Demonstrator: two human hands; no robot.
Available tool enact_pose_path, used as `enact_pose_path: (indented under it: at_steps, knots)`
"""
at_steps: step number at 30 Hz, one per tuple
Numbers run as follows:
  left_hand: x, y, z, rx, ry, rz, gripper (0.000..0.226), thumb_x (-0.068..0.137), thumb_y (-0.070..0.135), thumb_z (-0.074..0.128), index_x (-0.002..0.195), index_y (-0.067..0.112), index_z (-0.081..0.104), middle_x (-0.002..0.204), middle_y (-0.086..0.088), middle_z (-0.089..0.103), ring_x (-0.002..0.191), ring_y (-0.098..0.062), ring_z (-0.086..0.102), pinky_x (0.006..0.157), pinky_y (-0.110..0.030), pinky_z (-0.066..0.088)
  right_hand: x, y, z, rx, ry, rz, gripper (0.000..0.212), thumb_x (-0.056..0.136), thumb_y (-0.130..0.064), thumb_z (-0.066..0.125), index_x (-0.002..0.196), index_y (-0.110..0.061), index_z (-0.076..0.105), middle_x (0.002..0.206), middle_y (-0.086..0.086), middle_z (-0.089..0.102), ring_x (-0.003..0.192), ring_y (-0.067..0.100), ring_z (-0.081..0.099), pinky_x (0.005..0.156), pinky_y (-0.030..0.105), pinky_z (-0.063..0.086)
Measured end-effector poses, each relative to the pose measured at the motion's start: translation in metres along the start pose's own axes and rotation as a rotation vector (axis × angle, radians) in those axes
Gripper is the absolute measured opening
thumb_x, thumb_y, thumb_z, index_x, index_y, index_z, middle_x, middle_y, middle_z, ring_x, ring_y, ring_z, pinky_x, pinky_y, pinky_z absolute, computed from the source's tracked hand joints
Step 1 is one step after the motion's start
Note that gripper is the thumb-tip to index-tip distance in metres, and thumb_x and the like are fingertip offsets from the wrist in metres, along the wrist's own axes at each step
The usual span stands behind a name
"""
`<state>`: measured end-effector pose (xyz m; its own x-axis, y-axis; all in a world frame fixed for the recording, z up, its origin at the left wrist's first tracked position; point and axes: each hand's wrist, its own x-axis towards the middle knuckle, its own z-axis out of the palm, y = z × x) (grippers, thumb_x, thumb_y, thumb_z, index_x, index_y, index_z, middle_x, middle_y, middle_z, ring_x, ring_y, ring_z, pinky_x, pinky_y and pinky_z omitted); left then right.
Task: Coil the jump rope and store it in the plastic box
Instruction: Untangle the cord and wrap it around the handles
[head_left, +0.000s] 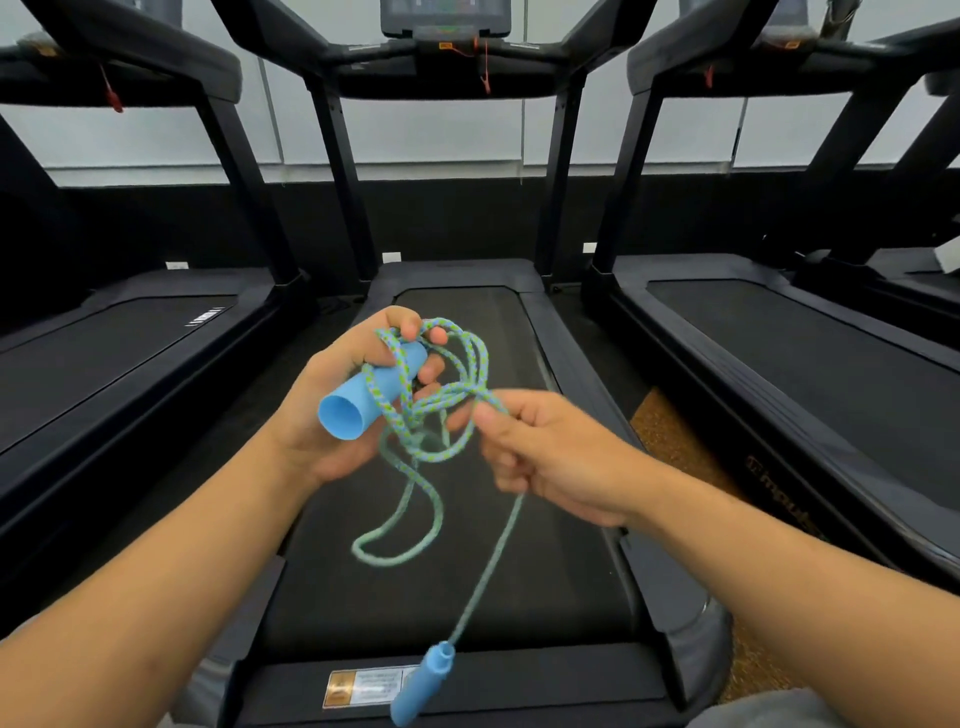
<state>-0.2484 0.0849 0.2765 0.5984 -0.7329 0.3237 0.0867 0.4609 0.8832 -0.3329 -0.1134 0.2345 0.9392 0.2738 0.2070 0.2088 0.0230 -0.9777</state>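
My left hand (332, 395) grips one blue handle (363, 395) of the jump rope, with several turns of the blue-green braided rope (457, 374) looped around the handle and fingers. My right hand (550, 457) pinches the rope just right of the handle. A loose loop (400, 540) hangs below my hands. From my right hand a single strand drops to the second blue handle (421, 686), which dangles low near the treadmill's rear edge. No plastic box is in view.
I stand behind a black treadmill (571, 571), its belt stretching ahead to a console (445, 21). Similar treadmills flank it on the left (104, 364) and right (805, 364). A strip of brown floor (670, 441) shows at right.
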Motion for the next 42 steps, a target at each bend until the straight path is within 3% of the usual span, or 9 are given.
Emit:
enact_pose_path:
  at_steps: [4,8,11,16,21,28,33,38,42]
  knots:
    - [-0.001,0.000,-0.005,0.151,0.115,0.042,0.022,0.064,0.011,0.064,0.086,0.014,0.059,0.104,-0.007,0.063,0.075,-0.020,0.051,0.068,-0.030,0.049,0.003,-0.027,-0.021,-0.015,0.224,-0.045,0.040,0.100,-0.044,0.056,0.090,-0.008,0.071,0.059,-0.003,0.036,0.054,0.010,0.025,0.056,0.029,0.021]
    - [0.000,-0.006,-0.006,0.480,0.259,0.076,0.024,0.066,0.005,0.063,0.086,0.019,0.063,0.101,-0.012,0.053,0.069,-0.021,0.049,0.065,-0.032,0.042,0.009,-0.037,-0.049,-0.529,0.500,-0.124,0.034,0.097,-0.041,0.066,0.080,-0.012,0.075,0.054,-0.008,0.048,0.054,0.015,0.038,0.056,0.035,0.031]
    - [0.003,-0.008,-0.011,0.669,0.413,0.111,0.022,0.069,0.009,0.061,0.079,0.029,0.065,0.102,-0.006,0.055,0.077,-0.021,0.049,0.065,-0.032,0.041,0.009,-0.049,-0.063,-0.431,0.573,-0.169,0.026,0.098,-0.029,0.067,0.079,-0.014,0.076,0.055,-0.008,0.050,0.055,0.012,0.039,0.056,0.032,0.031]
    - [0.007,-0.006,-0.022,0.686,0.631,0.127,0.011,0.062,0.022,0.065,0.070,0.030,0.062,0.094,-0.003,0.059,0.084,-0.023,0.054,0.071,-0.039,0.042,0.001,-0.067,-0.072,-0.100,0.371,-0.287,0.015,0.093,-0.014,0.064,0.082,-0.006,0.070,0.057,-0.002,0.050,0.052,0.008,0.034,0.057,0.026,0.029]
    - [0.004,-0.005,-0.024,0.854,0.589,0.139,0.016,0.070,0.021,0.067,0.076,0.035,0.065,0.101,-0.003,0.058,0.077,-0.016,0.056,0.070,-0.034,0.047,-0.005,-0.075,-0.097,-0.104,0.409,-0.350,0.021,0.090,-0.012,0.062,0.076,-0.017,0.076,0.060,-0.003,0.052,0.054,0.008,0.036,0.059,0.028,0.028]
    - [0.005,-0.013,0.000,0.785,0.270,0.040,0.010,0.090,0.013,0.077,0.093,0.012,0.067,0.087,0.003,0.069,0.073,-0.010,0.063,0.066,-0.023,0.051,0.021,-0.064,-0.084,-0.527,0.267,-0.173,0.015,0.095,-0.020,0.071,0.085,-0.024,0.081,0.066,-0.006,0.063,0.064,0.013,0.047,0.062,0.031,0.035]
    - [0.006,-0.011,0.006,0.601,0.274,-0.017,0.011,0.087,0.017,0.072,0.095,0.010,0.068,0.094,-0.007,0.062,0.073,-0.016,0.054,0.064,-0.026,0.047,0.033,-0.057,-0.067,-0.698,0.079,-0.022,0.014,0.095,-0.033,0.071,0.093,-0.025,0.082,0.071,-0.004,0.069,0.068,0.023,0.042,0.067,0.041,0.032]
    - [0.009,-0.012,0.008,0.401,0.337,-0.038,0.006,0.095,0.012,0.065,0.090,0.009,0.064,0.079,-0.003,0.061,0.066,-0.015,0.055,0.060,-0.023,0.049,0.025,-0.028,-0.053,-0.600,-0.124,0.100,0.017,0.100,-0.022,0.066,0.095,-0.013,0.079,0.075,-0.002,0.064,0.074,0.023,0.041,0.064,0.031,0.033]
    - [0.013,-0.015,0.005,0.237,0.329,-0.060,0.006,0.091,0.016,0.065,0.089,0.011,0.067,0.086,0.000,0.064,0.073,-0.015,0.057,0.062,-0.025,0.047,0.025,-0.007,-0.037,-0.737,-0.247,0.162,0.022,0.100,-0.027,0.065,0.104,-0.009,0.077,0.076,-0.005,0.063,0.067,0.013,0.043,0.062,0.027,0.035]
